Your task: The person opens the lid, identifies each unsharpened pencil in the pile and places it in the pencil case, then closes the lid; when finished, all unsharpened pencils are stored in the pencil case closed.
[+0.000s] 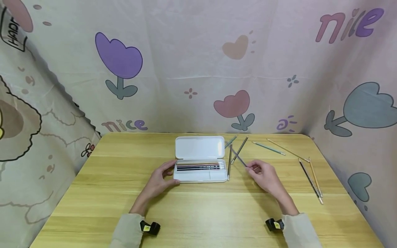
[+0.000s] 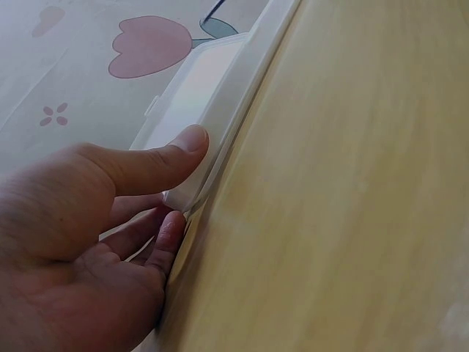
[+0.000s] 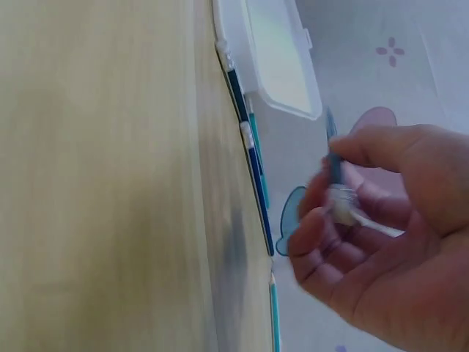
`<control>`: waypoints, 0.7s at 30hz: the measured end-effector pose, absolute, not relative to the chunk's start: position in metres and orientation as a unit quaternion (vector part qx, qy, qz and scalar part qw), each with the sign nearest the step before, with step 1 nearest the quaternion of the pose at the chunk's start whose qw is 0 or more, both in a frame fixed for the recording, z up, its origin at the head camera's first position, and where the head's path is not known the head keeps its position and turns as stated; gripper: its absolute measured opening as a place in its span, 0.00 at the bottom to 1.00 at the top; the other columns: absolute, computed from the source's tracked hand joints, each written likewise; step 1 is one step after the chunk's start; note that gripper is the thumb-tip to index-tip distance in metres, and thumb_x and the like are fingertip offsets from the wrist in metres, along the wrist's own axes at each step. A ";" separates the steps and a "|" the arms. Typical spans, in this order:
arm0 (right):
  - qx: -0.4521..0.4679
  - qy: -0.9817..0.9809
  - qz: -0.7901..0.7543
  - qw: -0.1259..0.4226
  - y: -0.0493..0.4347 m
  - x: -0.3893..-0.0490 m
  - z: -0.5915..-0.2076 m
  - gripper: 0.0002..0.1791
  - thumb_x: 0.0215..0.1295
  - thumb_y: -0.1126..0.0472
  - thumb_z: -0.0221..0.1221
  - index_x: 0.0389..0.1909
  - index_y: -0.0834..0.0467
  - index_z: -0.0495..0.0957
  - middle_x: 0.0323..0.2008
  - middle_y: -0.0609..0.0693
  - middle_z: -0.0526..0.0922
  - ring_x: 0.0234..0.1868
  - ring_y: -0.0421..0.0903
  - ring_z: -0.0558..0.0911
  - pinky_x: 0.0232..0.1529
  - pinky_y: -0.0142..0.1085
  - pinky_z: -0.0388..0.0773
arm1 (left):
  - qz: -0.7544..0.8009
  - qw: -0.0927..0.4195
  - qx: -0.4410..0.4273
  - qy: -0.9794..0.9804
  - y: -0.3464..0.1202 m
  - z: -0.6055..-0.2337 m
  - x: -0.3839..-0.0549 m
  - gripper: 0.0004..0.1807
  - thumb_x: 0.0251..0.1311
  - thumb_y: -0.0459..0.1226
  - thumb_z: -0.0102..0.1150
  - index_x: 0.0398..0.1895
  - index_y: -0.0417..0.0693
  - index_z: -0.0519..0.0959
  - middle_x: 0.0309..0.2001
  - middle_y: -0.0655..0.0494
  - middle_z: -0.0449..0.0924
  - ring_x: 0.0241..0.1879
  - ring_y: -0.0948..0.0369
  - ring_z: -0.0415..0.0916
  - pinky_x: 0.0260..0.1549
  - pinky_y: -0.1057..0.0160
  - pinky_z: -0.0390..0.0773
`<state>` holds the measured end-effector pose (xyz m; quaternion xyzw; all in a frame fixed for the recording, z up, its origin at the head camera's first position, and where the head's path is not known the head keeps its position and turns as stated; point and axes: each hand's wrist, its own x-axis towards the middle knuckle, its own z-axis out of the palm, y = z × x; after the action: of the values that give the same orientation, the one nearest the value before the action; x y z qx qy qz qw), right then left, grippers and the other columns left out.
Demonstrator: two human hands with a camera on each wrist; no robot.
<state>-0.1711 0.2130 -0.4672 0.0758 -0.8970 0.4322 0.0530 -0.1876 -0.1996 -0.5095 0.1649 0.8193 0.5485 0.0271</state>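
Note:
A white pencil case [image 1: 201, 181] lies on the table with its lid [image 1: 200, 147] raised. Several pencils [image 1: 198, 167] lie side by side in its back part. My left hand [image 1: 159, 181] grips the case's left end, the thumb on the front corner and the fingers round the side. In the left wrist view the thumb [image 2: 165, 163] presses against the case wall [image 2: 220, 139]. To the right of the case, my right hand [image 1: 263, 175] pinches a dark bluish pencil [image 1: 238, 157] near its white-tipped end, and the pencil slants up above the table [image 3: 335, 170].
Dark pencils [image 1: 230, 162] and a teal one [image 1: 231, 141] lie just right of the case. Farther right are another teal pencil [image 1: 269, 148], yellow ones [image 1: 288, 150] and a black one [image 1: 310, 180]. A printed cloth [image 1: 173, 51] hangs behind the table [image 1: 198, 213].

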 end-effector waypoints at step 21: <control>0.148 -0.868 0.464 0.096 0.152 -0.199 -0.481 0.03 0.66 0.70 0.66 0.37 0.60 0.85 0.34 0.48 0.85 0.35 0.44 0.80 0.36 0.32 0.81 | 0.548 0.029 0.161 0.820 -0.198 -0.507 -0.187 0.44 0.53 0.31 0.78 0.73 0.36 0.68 0.72 0.39 0.67 0.66 0.44 0.70 0.62 0.48 0.76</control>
<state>-0.1985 0.1520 -0.4810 0.1475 -0.8682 0.4638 0.0963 -0.1870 -0.1980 -0.5070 0.1605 0.8202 0.5484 0.0292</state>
